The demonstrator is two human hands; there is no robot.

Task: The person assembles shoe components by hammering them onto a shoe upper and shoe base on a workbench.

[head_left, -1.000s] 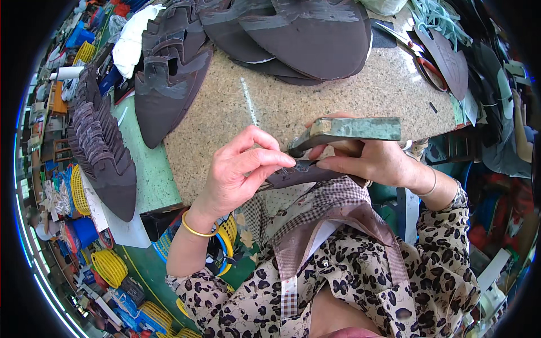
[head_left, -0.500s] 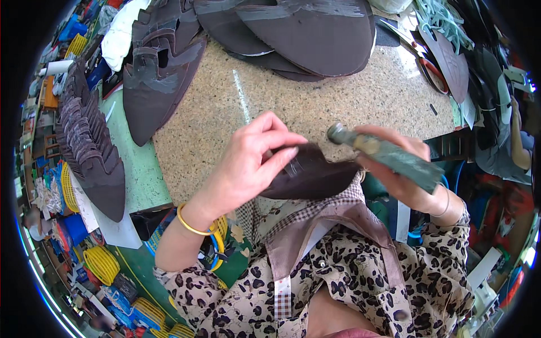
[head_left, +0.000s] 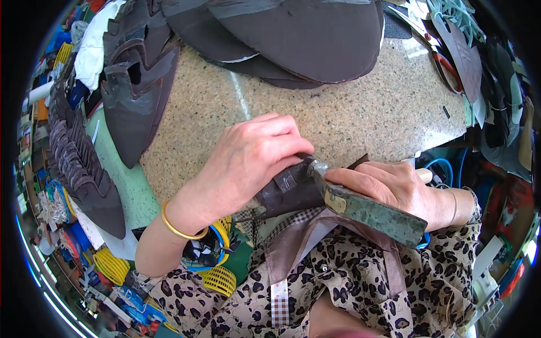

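Note:
In the middle, at the table's near edge, my left hand pinches the upper edge of a dark brown leather-like piece. My right hand is closed round a hammer with a long, worn grey-green metal head. Its rounded face touches, or nearly touches, the brown piece just beside my left fingertips. Part of a pale wooden handle shows past my right hand. The right portion of the brown piece is hidden behind the hammer and the hand.
Large dark cut pieces lie stacked at the far side of the speckled tabletop. More notched pieces overlap at the left, beside a long fanned row. Red-handled scissors lie far right. A yellow basket sits below the table.
My right hand has brought the hammer down and left onto the brown piece beside my left fingers. The left hand still pinches the piece, its fingers more curled. The view has shifted slightly.

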